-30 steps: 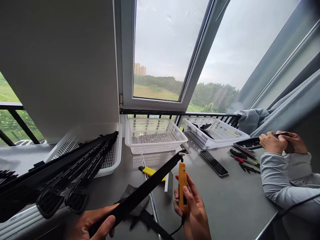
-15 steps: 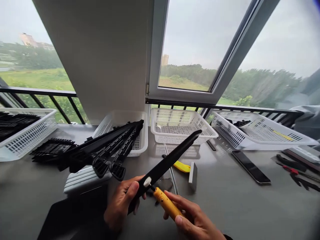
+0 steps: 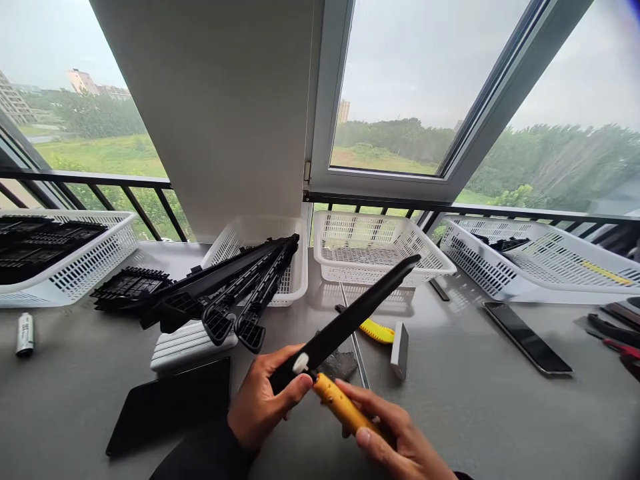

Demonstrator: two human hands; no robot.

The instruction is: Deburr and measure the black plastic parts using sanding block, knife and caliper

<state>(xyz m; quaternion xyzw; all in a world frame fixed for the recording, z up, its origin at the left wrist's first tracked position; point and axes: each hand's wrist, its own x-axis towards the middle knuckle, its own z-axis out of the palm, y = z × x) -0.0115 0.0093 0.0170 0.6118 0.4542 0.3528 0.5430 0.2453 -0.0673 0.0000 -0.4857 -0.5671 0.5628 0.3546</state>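
My left hand (image 3: 270,393) is closed around the lower end of a long black plastic strip (image 3: 345,323), which slants up to the right. A small white piece (image 3: 301,363) sits on the strip beside my left thumb. My right hand (image 3: 395,430) grips a hand tool with a golden-yellow handle (image 3: 345,407). The tool's dark front end meets the strip's lower edge near the left thumb; its tip is hidden. Beneath the strip lie a dark grey lump (image 3: 337,365), a thin metal rod (image 3: 357,353) and a yellow-handled tool (image 3: 376,331).
More black strips (image 3: 240,287) lean across a white basket (image 3: 300,287) and a grey ribbed case (image 3: 183,343). Other baskets (image 3: 330,263) line the back. A grey block (image 3: 399,350), a phone (image 3: 527,340), a black tablet-like slab (image 3: 170,407) and a marker-like tube (image 3: 25,335) lie around.
The view has shifted left, bringing the tube into sight. My left thumb has moved along the strip toward the tool, and the tool's front end is now closer to the thumb.
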